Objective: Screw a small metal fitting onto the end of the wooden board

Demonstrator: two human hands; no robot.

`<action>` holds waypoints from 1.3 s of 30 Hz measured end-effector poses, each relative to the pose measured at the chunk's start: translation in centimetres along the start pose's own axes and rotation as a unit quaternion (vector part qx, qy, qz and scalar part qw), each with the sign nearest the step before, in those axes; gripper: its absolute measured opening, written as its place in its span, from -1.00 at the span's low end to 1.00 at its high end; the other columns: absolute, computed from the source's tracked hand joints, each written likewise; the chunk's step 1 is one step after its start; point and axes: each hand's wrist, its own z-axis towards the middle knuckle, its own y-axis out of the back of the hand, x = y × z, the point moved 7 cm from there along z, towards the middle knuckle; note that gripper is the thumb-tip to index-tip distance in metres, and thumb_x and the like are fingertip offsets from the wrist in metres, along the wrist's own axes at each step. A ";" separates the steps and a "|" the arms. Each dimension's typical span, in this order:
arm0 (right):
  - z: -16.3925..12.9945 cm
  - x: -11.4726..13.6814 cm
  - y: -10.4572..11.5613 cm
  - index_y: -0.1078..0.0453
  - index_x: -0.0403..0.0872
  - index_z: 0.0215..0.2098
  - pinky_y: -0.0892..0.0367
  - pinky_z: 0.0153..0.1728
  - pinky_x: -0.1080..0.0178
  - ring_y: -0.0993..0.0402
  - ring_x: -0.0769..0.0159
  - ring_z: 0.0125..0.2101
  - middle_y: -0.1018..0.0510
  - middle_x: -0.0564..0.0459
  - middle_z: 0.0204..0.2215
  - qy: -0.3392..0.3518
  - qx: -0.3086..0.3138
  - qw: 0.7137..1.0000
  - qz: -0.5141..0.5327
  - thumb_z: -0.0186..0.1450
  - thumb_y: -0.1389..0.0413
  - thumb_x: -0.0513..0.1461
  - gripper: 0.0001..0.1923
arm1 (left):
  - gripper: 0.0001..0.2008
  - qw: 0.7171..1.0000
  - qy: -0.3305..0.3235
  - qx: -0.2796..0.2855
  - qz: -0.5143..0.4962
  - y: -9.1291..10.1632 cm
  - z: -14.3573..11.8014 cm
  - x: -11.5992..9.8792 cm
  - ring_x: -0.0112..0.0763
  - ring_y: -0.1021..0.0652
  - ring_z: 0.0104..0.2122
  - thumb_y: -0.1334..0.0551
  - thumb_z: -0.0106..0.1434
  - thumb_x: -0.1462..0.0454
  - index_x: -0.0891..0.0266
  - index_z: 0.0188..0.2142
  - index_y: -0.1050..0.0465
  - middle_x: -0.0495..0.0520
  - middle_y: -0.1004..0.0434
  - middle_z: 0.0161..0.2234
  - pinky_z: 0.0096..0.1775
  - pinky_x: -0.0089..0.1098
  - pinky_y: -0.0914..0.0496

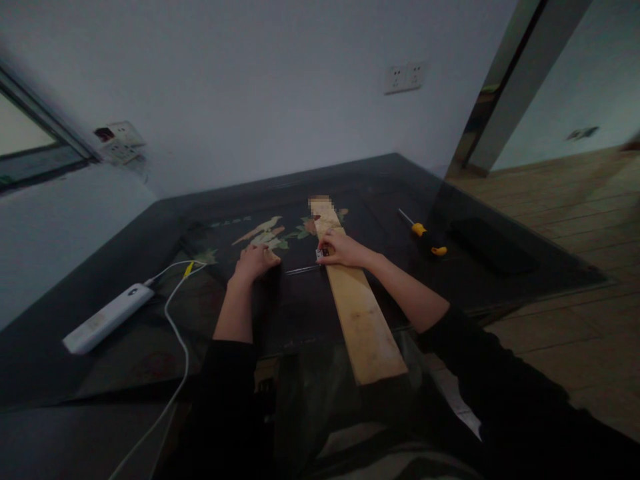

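A long, pale wooden board (367,320) lies on the dark table, its near end jutting past the front edge towards me. My right hand (343,250) rests over the board, thumb and fingers pinched on a small white-and-dark piece (321,254) at the board's left edge. The fingers partly cover this piece, so its kind is unclear. To the left, my left hand (257,260) lies palm down on the tabletop with fingers loosely bent and apart, holding nothing that I can see. A thin, shiny strip (303,270) shows on the table between the hands.
A yellow-and-black screwdriver (423,233) lies right of the board, near a dark flat object (493,247). On the left are a white power bank-like block (110,318) and its white cable (183,340), which hangs over the front edge. A wall stands behind the table (200,207).
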 end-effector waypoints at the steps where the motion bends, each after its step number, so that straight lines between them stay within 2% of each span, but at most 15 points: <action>1: 0.0 0.0 0.0 -0.43 -0.17 -0.17 -0.22 -0.22 0.27 -0.31 0.28 -0.25 -0.37 -0.06 -0.23 0.002 0.001 1.000 0.000 0.14 -0.24 -0.07 -0.60 | -0.37 1.000 0.025 -0.002 0.003 0.2 0.0 0.6 0.22 -0.34 0.10 -0.23 0.08 -0.06 0.18 0.09 -0.39 0.36 -0.33 0.10 0.01 0.00 -0.29; 5: 0.1 -0.3 -0.2 -0.43 -0.16 -0.17 -0.22 -0.22 0.27 -0.31 0.28 -0.24 -0.37 -0.06 -0.23 0.008 -0.005 1.000 -0.006 0.13 -0.24 -0.04 -0.59 | -0.36 0.994 0.106 -0.023 -0.009 0.9 -0.5 2.6 0.27 -0.30 0.13 -0.21 0.09 -0.05 0.21 0.11 -0.36 0.41 -0.26 0.15 -0.01 0.06 -0.29; 8: 0.2 -0.4 -0.2 -0.43 -0.16 -0.18 -0.23 -0.19 0.25 -0.32 0.26 -0.22 -0.37 -0.07 -0.22 0.011 -0.010 1.000 -0.010 0.13 -0.24 -0.04 -0.59 | -0.36 0.990 0.132 -0.045 -0.023 1.3 -0.7 3.3 0.29 -0.28 0.14 -0.20 0.12 -0.03 0.23 0.13 -0.34 0.44 -0.24 0.17 -0.01 0.10 -0.29; 11: 0.2 -0.3 -0.2 -0.44 -0.15 -0.18 -0.23 -0.17 0.24 -0.32 0.25 -0.20 -0.37 -0.07 -0.20 0.010 -0.007 1.000 -0.007 0.12 -0.26 -0.05 -0.59 | -0.42 0.988 0.116 -0.095 -0.026 2.0 -0.5 2.3 0.25 -0.29 0.13 -0.22 0.14 0.04 0.21 0.11 -0.35 0.42 -0.27 0.15 0.00 0.07 -0.28; 13: 0.1 -0.2 -0.1 -0.44 -0.15 -0.18 -0.23 -0.18 0.24 -0.32 0.25 -0.20 -0.37 -0.06 -0.21 0.004 -0.002 1.000 -0.004 0.12 -0.26 -0.05 -0.59 | -0.53 0.988 0.069 -0.120 -0.066 2.1 -0.3 0.1 0.10 -0.38 0.07 -0.22 0.16 0.12 0.22 0.05 -0.40 0.34 -0.39 0.06 0.00 -0.05 -0.31; 15: 0.1 -0.1 0.0 -0.43 -0.16 -0.18 -0.22 -0.18 0.25 -0.32 0.26 -0.21 -0.37 -0.06 -0.20 -0.003 0.001 1.000 -0.004 0.12 -0.26 -0.06 -0.59 | -0.70 0.982 0.005 -0.093 -0.164 1.3 -0.2 -2.9 -0.13 -0.51 -0.11 -0.17 0.21 0.19 0.25 -0.10 -0.48 0.22 -0.55 -0.15 -0.09 -0.23 -0.37; 17: 0.0 -0.1 0.0 -0.43 -0.16 -0.17 -0.21 -0.17 0.25 -0.31 0.26 -0.21 -0.37 -0.06 -0.21 -0.004 0.002 1.000 -0.006 0.12 -0.27 -0.06 -0.58 | -0.79 0.964 -0.046 -0.017 -0.261 -0.2 -0.6 -6.1 -0.26 -0.55 -0.29 -0.17 0.21 0.18 0.25 -0.29 -0.50 0.13 -0.58 -0.32 -0.25 -0.34 -0.40; 18: 0.0 -0.1 0.0 -0.43 -0.17 -0.16 -0.21 -0.18 0.26 -0.31 0.27 -0.22 -0.37 -0.06 -0.21 -0.004 0.002 1.000 -0.007 0.12 -0.27 -0.06 -0.58 | -0.80 0.948 -0.065 0.026 -0.311 -1.0 -1.0 -7.6 -0.33 -0.54 -0.38 -0.19 0.20 0.17 0.25 -0.32 -0.49 0.10 -0.58 -0.37 -0.35 -0.39 -0.39; 20: 0.1 -0.2 -0.1 -0.43 -0.17 -0.16 -0.21 -0.19 0.27 -0.31 0.26 -0.22 -0.37 -0.06 -0.22 -0.002 0.001 1.000 -0.006 0.11 -0.27 -0.07 -0.57 | -0.78 0.902 -0.064 0.080 -0.420 -2.2 -1.8 -9.6 -0.43 -0.50 -0.50 -0.21 0.20 0.15 0.25 -0.25 -0.45 0.06 -0.57 -0.41 -0.50 -0.46 -0.31; 23: 0.0 -0.2 -0.1 -0.43 -0.16 -0.17 -0.20 -0.19 0.27 -0.32 0.25 -0.20 -0.38 -0.06 -0.22 0.002 -0.005 1.000 0.002 0.11 -0.28 -0.07 -0.59 | -0.73 0.853 -0.041 0.104 -0.509 -3.1 -2.7 -10.8 -0.49 -0.48 -0.54 -0.28 0.15 0.20 0.26 -0.16 -0.41 0.03 -0.54 -0.46 -0.57 -0.53 -0.24; 28: -0.1 0.0 0.1 -0.43 -0.15 -0.19 -0.19 -0.19 0.27 -0.32 0.25 -0.19 -0.39 -0.05 -0.22 0.002 -0.006 1.000 0.007 0.10 -0.29 -0.10 -0.61 | -0.63 0.813 -0.028 0.125 -0.568 -3.6 -3.4 -11.5 -0.52 -0.50 -0.55 -0.35 0.09 0.26 0.29 -0.11 -0.38 0.00 -0.54 -0.49 -0.47 -0.50 -0.37; 31: -0.1 0.0 0.1 -0.43 -0.15 -0.19 -0.19 -0.22 0.28 -0.32 0.26 -0.22 -0.39 -0.04 -0.24 -0.007 -0.006 1.000 0.006 0.09 -0.29 -0.09 -0.61 | -0.63 0.807 -0.018 0.128 -0.576 -3.6 -3.5 -11.9 -0.52 -0.51 -0.56 -0.36 0.09 0.29 0.31 -0.12 -0.37 -0.01 -0.54 -0.51 -0.47 -0.50 -0.38; 39: -0.1 -0.5 0.7 -0.46 -0.15 -0.16 -0.21 -0.19 0.27 -0.33 0.27 -0.21 -0.40 -0.04 -0.24 0.012 0.010 1.000 0.013 0.08 -0.30 -0.07 -0.57 | -0.62 0.832 -0.002 0.107 -0.544 -3.0 -3.6 -12.6 -0.54 -0.47 -0.59 -0.37 0.09 0.29 0.31 -0.11 -0.36 -0.02 -0.53 -0.50 -0.56 -0.54 -0.31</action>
